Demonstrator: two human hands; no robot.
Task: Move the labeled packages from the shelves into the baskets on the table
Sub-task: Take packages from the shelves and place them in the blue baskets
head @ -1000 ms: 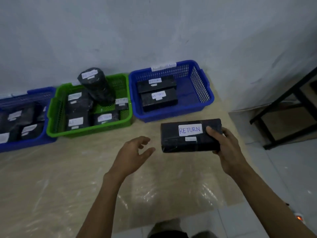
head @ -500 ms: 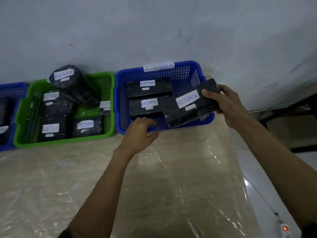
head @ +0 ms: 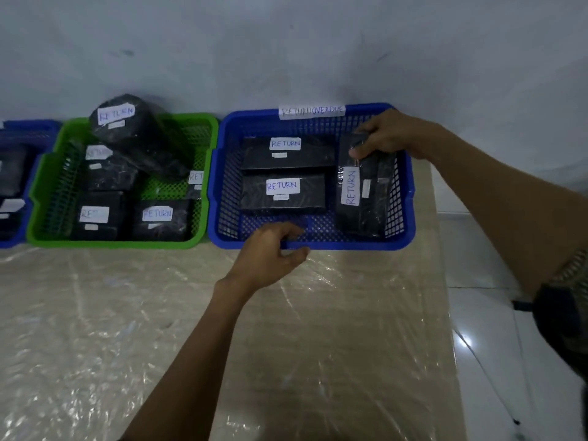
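A blue basket [head: 410,198] tagged "RETURN OVERDUE" stands at the table's back right. Two black packages labelled RETURN lie flat in its left half [head: 286,194]. A third black RETURN package [head: 366,198] stands lengthwise along the basket's right side, its label turned sideways. My right hand [head: 388,135] grips the far end of that package from above. My left hand [head: 270,253] holds the basket's front rim, thumb outside and fingers curled over the edge.
A green basket [head: 44,192] with several black RETURN packages, one round bundle on top, sits to the left. Another blue basket [head: 19,240] shows at the far left edge. The table [head: 127,345] is covered with clear plastic film. White floor tiles lie to the right.
My right hand carried the package from above the table into the blue basket and turned it lengthwise. My left hand moved forward onto the basket's front rim.
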